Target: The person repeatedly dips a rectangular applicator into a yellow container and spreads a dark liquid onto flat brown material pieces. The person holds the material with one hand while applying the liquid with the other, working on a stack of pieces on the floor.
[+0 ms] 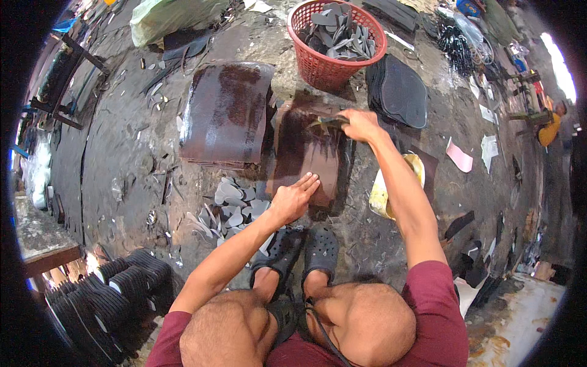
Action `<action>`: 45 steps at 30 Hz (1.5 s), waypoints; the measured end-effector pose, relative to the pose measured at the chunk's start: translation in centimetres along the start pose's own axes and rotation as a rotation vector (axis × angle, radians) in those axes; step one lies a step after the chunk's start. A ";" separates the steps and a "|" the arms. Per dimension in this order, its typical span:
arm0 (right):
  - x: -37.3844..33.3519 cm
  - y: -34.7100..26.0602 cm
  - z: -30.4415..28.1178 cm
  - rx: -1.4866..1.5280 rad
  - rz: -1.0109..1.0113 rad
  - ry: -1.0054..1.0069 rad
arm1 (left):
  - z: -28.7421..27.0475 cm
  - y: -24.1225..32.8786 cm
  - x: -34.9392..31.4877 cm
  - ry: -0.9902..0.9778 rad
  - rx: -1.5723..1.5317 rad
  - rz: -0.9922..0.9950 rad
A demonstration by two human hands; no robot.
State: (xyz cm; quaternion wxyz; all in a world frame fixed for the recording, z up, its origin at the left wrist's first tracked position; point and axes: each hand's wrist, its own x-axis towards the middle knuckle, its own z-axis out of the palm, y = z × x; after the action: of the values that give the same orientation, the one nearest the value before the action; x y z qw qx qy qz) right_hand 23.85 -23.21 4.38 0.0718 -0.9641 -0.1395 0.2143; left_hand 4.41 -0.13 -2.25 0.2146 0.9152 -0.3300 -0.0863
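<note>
A brown sheet (313, 162) lies on a stack on the floor in front of me, its far part dark and wet, its near part dull and lighter. My left hand (291, 199) is open, with fingers stretched out and pressing on the sheet's near left part. My right hand (362, 125) is closed round a brush (331, 120), its head over the wet far part; motion blurs the bristles. Beside my right forearm stands a yellow-stained white container (380, 194), partly hidden by the arm. Left of the sheet lies a larger pile of glossy, wet-looking brown sheets (226, 113).
Grey cut-out pieces (233, 199) lie near my left forearm. A red basket (333, 66) of similar pieces stands at the far side, beside stacked black sheets (397, 92). Rows of black soles (110, 293) sit at lower left. A pink scrap (458, 156) lies right.
</note>
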 end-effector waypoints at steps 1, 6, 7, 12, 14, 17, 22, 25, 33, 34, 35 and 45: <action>-0.9 0.6 1.2 0.018 0.039 0.032 | -0.1 -0.1 0.1 -0.008 0.004 0.004; -4.2 -0.9 1.8 0.109 0.058 -0.003 | 0.9 -1.7 0.2 0.047 0.053 -0.049; -4.3 -0.3 3.4 0.081 0.059 0.043 | 0.4 -2.3 0.4 0.025 0.038 -0.065; -0.9 -1.6 1.9 0.108 0.041 0.255 | -1.5 -3.2 1.2 -0.025 0.004 -0.002; -0.3 -2.0 2.8 0.094 -0.012 0.209 | -1.8 -2.8 1.1 -0.007 0.011 0.021; -3.5 -2.6 5.7 -0.004 -0.086 0.143 | -2.6 -1.8 -0.9 0.058 -0.048 0.017; -12.5 -5.3 9.6 0.056 -0.279 0.236 | -0.6 -2.4 -4.4 0.654 -0.338 -0.452; -16.0 -7.1 10.3 0.072 -0.271 0.184 | 0.7 -3.8 -4.9 0.703 -0.567 -0.879; -8.5 -7.1 4.6 0.383 -0.037 0.371 | 1.0 -5.5 -5.8 0.475 -0.616 -0.830; -6.6 -6.5 5.7 0.277 -0.054 0.426 | 0.2 -4.4 -5.0 0.408 -0.719 -0.876; -5.6 -7.8 6.0 0.117 -0.216 0.286 | 0.9 -5.3 -5.6 0.420 -0.765 -0.923; 1.3 -8.4 2.5 0.067 -0.110 0.080 | 0.8 -6.1 -5.9 0.406 -0.939 -1.000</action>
State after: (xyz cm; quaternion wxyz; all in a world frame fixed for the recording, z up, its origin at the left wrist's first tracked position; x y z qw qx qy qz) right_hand 21.90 -14.67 3.29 0.1210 -0.9598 -0.1821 0.1759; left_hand 3.10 7.61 -5.57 0.5778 0.7658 0.2476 -0.1354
